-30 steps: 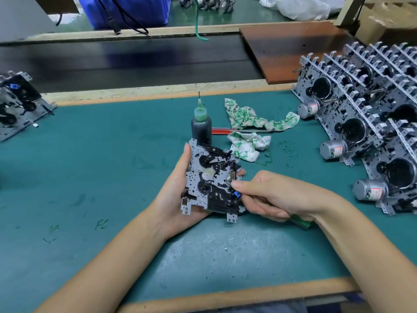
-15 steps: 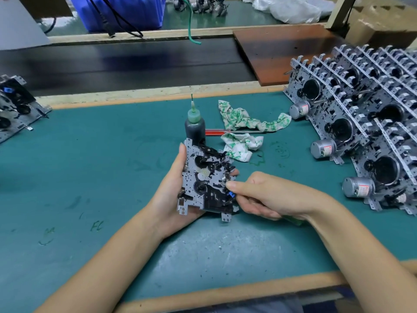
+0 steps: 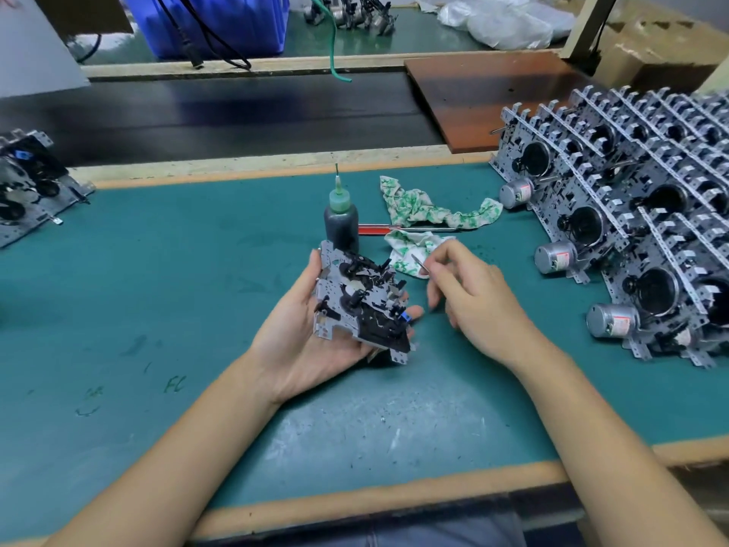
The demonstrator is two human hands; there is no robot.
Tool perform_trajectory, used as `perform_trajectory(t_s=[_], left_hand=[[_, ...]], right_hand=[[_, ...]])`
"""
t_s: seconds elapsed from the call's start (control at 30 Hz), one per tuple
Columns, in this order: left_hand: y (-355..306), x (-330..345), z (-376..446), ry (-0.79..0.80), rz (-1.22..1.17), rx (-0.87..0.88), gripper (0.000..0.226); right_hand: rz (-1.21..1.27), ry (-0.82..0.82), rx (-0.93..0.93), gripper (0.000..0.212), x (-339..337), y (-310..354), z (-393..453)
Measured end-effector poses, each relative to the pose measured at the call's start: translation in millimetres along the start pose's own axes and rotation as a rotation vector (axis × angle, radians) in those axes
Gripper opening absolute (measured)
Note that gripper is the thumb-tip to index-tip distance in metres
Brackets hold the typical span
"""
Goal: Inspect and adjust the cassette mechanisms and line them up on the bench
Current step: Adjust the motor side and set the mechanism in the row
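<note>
The left hand cradles 1 cassette mechanism above the green worktop, near the middle of the scene; the palm is under the metal plate, the thumb runs along its left edge and the fingertips show past its right edge, so the component side faces up toward the camera for inspection. The right hand hovers just right of the mechanism, clear of it, with thumb and forefinger pinching a thin metal tool whose tip points up and left; the other fingers hang loosely curled. The likely purpose of this hold is fine adjustment of a small part on the plate. A dark oiler bottle with a needle tip stands upright just beyond the mechanism, within easy reach. A patterned rag and a red-handled tool lie to its right. At the right, a block of mechanisms leans in overlapping rows, motors toward the near-left, which appears to be the line-up area. 1 further unit lies at the far left edge.
</note>
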State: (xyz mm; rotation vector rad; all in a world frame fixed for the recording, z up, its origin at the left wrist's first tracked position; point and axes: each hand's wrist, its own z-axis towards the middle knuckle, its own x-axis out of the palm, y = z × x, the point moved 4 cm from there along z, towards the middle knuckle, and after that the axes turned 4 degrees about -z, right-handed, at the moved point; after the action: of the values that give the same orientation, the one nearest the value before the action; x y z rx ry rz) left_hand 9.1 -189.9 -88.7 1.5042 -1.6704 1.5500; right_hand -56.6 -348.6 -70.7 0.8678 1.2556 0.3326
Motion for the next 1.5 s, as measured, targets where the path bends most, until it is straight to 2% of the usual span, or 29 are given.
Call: perform_trajectory(t_s=[0.07,0.1,0.2,0.3,0.43,0.53,0.63,0.7,0.77,0.8,0.87,0.9,0.93,0.97,1.03,1.1,1.27,1.43,1.5], left_hand=[[-0.5,-1.1,-0.2,0.022,0.034,-0.040,0.071],[-1.6,-1.6,-0.9,0.040,0.047,-0.062,0.070],[-6.1,-1.8,-3.7,0.098,0.122,-0.133,0.065],[-6.3,-3.7,-6.6,0.148,0.227,-0.226,0.060],[-8.1,-4.8,-11.6,0.177,0.216,-0.340,0.071],[-15.3,-11.8,-14.6,0.101,0.222,-0.396,0.088],[-26.6,-16.3,-18.0,0.038,0.237,-0.373,0.100],[-35.4,-14.5,-21.0,-0.046,0.331,-0.294,0.098],[-45.9,-14.3,-26.7,-0.248,0.616,-0.112,0.089],[-50.3,-14.8,-33.4,-0.396,0.841,0.011,0.085],[-53.4,-8.9,-53.7,-0.692,1.448,0.213,0.086],[-47.1,-2.6,-63.6,-0.750,1.735,0.261,0.091],[-35.8,0.8,-71.3,-0.741,1.940,0.288,0.095],[-22.8,1.7,-75.8,-0.701,2.047,0.290,0.095],[-5.1,0.5,-77.6,-0.694,2.157,0.295,0.087],[-2.5,-1.2,-75.7,-0.741,2.174,0.388,0.081],[0.5,6.3,-70.6,-0.648,2.143,0.800,0.062],[1.1,4.5,-69.0,-0.750,2.108,0.881,0.056],[-0.5,3.0,-68.7,-0.722,2.097,0.898,0.057]], right_hand=[[-0.369,-0.167,-0.122,0.006,-5.4,6.2,-2.4],[-0.441,-0.208,-0.174,0.013,-6.9,10.6,-3.8],[-0.458,-0.088,-0.360,0.040,-1.1,16.9,-8.4],[-0.587,0.032,-0.456,0.046,5.8,21.4,-18.0],[-0.606,0.016,-0.534,0.039,-1.8,23.8,-30.4],[-0.558,0.003,-0.539,0.050,-3.4,19.1,-45.5],[-0.549,-0.105,-0.499,0.056,-0.8,19.2,-61.1],[-0.510,-0.167,-0.438,0.056,0.1,19.3,-67.6],[-0.482,-0.204,-0.392,0.055,2.2,20.3,-71.9],[-0.487,-0.217,-0.383,0.054,4.0,20.5,-73.5],[-0.526,-0.233,-0.379,0.052,6.4,19.9,-74.8],[-0.554,-0.238,-0.378,0.051,7.1,19.7,-74.2],[-0.581,-0.243,-0.380,0.051,7.7,19.5,-73.5],[-0.607,-0.245,-0.389,0.051,8.1,19.3,-72.8],[-0.654,-0.241,-0.420,0.052,9.1,19.5,-71.4],[-0.676,-0.247,-0.451,0.054,9.3,20.2,-69.9],[-0.735,-0.286,-0.504,0.050,5.9,18.9,-64.3],[-0.652,-0.212,-0.575,0.054,7.2,18.4,-64.1],[-0.626,-0.219,-0.558,0.055,9.2,18.4,-65.1]])
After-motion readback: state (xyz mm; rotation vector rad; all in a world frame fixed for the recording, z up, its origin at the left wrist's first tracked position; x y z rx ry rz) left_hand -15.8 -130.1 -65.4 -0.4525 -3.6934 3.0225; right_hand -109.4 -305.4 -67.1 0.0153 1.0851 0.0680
